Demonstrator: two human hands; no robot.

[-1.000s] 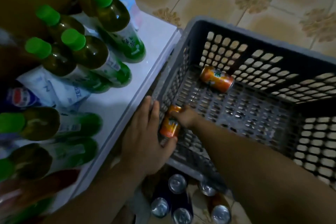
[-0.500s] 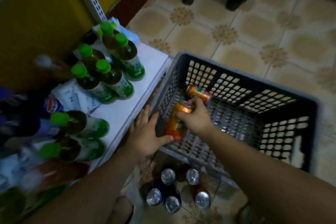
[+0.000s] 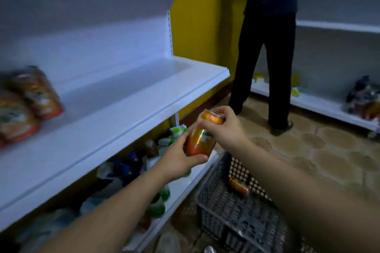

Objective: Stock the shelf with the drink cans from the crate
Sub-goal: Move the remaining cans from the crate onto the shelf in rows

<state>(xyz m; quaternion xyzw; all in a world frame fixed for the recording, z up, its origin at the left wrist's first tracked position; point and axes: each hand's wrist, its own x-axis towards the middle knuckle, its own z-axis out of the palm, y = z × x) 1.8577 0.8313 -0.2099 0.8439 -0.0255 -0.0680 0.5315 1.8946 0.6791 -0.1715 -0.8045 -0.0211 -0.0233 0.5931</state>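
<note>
I hold one orange drink can (image 3: pixel 200 142), tilted, in the air in front of the white middle shelf (image 3: pixel 123 98). My left hand (image 3: pixel 178 160) grips its lower body from below. My right hand (image 3: pixel 225 128) pinches its top end. Below my arms stands the grey plastic crate (image 3: pixel 216 201) on the floor, with one more orange can (image 3: pixel 238 188) lying on its side in it. Blurred orange cans (image 3: pixel 30 92) stand at the left end of the middle shelf.
A person in dark trousers (image 3: pixel 265 47) stands ahead by the far shelves. The bottom shelf (image 3: pixel 185 187) holds green-capped bottles (image 3: pixel 160 197) and packets. A silver can top (image 3: pixel 209 249) shows on the tiled floor at the bottom edge.
My right hand lifted the orange can out of the crate. My left hand left the crate's rim and took the can from below. My view swung up from the crate to the shelves.
</note>
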